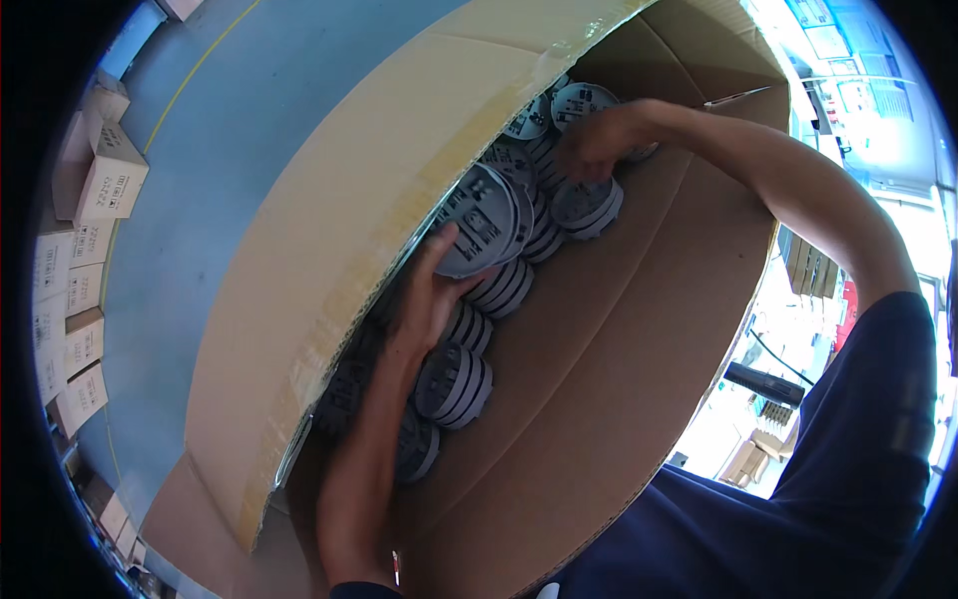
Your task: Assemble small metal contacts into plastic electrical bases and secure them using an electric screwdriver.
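Observation:
Inside a deep cardboard box (649, 299), round grey plastic discs with slots and raised parts on their faces stand in short stacks. My left hand (431, 304) reaches in from below, closed on a pair of grey discs (477, 225), thumb over the upper face and fingers underneath. Farther in, my right hand (597, 145) is bent down over the stacks, just above one grey stack (587, 208). Its fingers are blurred and partly hidden, so what they grip cannot be made out. Another disc (581, 102) lies beyond it. Nearer stacks (456, 384) sit beside my left forearm.
A tall cardboard flap (339, 190) with clear tape along its edge rises on the left. Beyond it, cartons (100, 185) are piled along a yellow line on the blue floor (215, 130). A dark cylindrical object (763, 384) and shelves show at the right.

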The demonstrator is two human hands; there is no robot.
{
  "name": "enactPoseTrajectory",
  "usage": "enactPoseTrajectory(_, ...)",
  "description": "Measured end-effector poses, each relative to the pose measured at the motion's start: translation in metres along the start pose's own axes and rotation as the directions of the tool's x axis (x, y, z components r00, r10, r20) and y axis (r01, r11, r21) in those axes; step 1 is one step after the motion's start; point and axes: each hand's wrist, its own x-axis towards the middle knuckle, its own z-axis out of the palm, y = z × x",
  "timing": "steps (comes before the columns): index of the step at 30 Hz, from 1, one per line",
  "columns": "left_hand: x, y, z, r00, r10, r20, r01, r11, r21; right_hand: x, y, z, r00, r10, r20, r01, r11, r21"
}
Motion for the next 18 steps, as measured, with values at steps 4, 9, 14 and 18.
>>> enactPoseTrajectory(4, 0.000, -0.001, -0.011, 0.999, -0.044, 0.026, 0.036, 0.966, 0.257, 0.027, 0.052, -0.003, 0.987, 0.036, -0.155, -0.154, 0.457, -0.876)
enactPoseTrajectory(9, 0.000, 0.006, -0.008, 0.995, 0.013, 0.103, -0.060, 0.885, 0.461, 0.039, 0.049, 0.016, 0.914, 0.202, -0.351, -0.384, 0.707, -0.593)
enactPoseTrajectory(14, 0.001, 0.012, -0.014, 0.991, -0.009, 0.134, -0.071, 0.815, 0.575, 0.049, 0.058, 0.015, 0.909, 0.245, -0.338, -0.372, 0.844, -0.388)
enactPoseTrajectory(18, 0.007, 0.022, -0.023, 0.982, -0.120, 0.143, -0.005, 0.749, 0.663, 0.034, 0.043, -0.004, 0.975, 0.195, -0.107, -0.220, 0.914, -0.340)
